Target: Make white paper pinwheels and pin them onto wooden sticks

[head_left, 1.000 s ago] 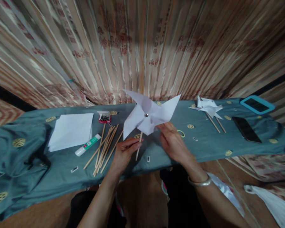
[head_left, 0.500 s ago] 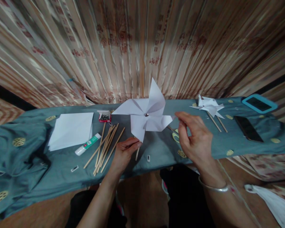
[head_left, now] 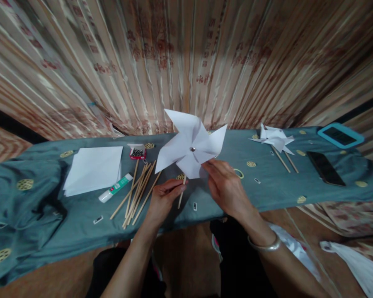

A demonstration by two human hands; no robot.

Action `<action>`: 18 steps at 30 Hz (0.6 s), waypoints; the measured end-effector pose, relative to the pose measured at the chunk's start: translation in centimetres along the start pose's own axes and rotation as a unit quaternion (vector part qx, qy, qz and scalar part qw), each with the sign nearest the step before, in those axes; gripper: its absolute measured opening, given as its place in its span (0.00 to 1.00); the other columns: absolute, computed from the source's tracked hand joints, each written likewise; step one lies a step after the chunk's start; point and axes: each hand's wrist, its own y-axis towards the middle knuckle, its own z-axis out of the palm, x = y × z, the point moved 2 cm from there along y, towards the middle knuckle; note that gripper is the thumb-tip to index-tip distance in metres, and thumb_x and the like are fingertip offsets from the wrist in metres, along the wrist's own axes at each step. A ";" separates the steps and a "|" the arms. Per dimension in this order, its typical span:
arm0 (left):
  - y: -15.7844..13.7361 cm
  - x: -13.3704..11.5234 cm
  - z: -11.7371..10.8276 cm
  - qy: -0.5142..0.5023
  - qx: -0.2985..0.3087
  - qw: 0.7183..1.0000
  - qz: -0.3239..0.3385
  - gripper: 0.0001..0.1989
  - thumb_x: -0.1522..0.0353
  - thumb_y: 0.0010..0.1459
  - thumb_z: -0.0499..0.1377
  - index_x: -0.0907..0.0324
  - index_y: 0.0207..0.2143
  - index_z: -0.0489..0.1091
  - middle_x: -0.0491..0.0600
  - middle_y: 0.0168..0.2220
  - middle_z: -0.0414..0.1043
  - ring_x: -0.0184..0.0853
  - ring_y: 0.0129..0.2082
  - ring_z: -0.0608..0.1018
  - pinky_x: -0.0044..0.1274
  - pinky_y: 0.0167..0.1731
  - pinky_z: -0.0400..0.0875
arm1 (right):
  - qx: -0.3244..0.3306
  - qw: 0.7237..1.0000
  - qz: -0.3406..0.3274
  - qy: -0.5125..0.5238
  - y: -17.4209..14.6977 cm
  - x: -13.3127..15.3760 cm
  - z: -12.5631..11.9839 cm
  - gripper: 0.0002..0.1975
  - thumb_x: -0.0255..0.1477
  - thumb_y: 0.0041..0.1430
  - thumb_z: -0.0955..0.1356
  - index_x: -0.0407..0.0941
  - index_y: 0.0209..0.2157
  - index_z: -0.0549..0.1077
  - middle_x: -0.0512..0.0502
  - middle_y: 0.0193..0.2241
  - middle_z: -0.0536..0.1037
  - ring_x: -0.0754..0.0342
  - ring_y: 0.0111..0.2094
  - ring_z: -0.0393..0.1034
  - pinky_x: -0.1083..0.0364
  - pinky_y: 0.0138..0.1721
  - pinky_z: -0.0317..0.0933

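A white paper pinwheel [head_left: 180,142] faces me, with a shiny pin at its centre. My left hand [head_left: 166,198] pinches its wooden stick [head_left: 182,194] below the blades. My right hand [head_left: 225,186] is at the lower right blade, fingers stretched out and touching the paper, thumb lower down. Behind that hand, the yellow-green handle of a pair of scissors [head_left: 238,173] is partly hidden. Several loose wooden sticks [head_left: 139,194] lie left of my left hand. Beyond them is a small red open box of pins [head_left: 137,152].
A stack of white paper [head_left: 95,169] and a glue stick [head_left: 115,188] lie on the left of the cloth-covered table [head_left: 276,190]. On the right are finished-looking white pinwheels [head_left: 276,138], a black phone [head_left: 325,167] and a blue-framed tablet [head_left: 341,135]. A curtain [head_left: 186,62] hangs behind.
The pinwheel's blades have turned. My right hand has moved left and slightly down, from the right blade's tip to the lower right blade. My left hand has kept its place on the stick.
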 end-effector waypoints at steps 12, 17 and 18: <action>0.4 1.1 -0.2 -0.063 -0.040 0.997 -0.003 0.11 0.64 0.43 0.69 0.59 0.30 0.81 0.49 0.30 0.79 0.36 0.35 0.77 0.27 0.43 0.68 | 0.099 0.979 0.067 0.166 -0.7 3.3 1.5 0.09 0.27 0.64 0.64 0.43 0.37 0.77 0.46 0.31 0.81 0.52 0.33 0.75 0.54 0.37 0.67; 0.3 1.6 0.8 -0.160 -0.077 0.982 -0.065 0.16 0.62 0.35 0.73 0.60 0.29 0.81 0.49 0.29 0.80 0.33 0.31 0.77 0.26 0.39 0.69 | 0.172 0.929 0.175 0.278 -0.9 3.6 3.3 0.05 0.31 0.58 0.70 0.45 0.32 0.77 0.54 0.24 0.78 0.58 0.25 0.70 0.59 0.29 0.59; 0.3 1.6 1.0 -0.170 -0.079 0.979 -0.074 0.17 0.61 0.34 0.74 0.60 0.29 0.80 0.50 0.29 0.80 0.33 0.30 0.77 0.26 0.39 0.69 | 0.172 0.919 0.191 0.300 -1.0 3.6 3.5 0.04 0.30 0.58 0.70 0.44 0.31 0.77 0.54 0.23 0.77 0.59 0.25 0.70 0.60 0.28 0.58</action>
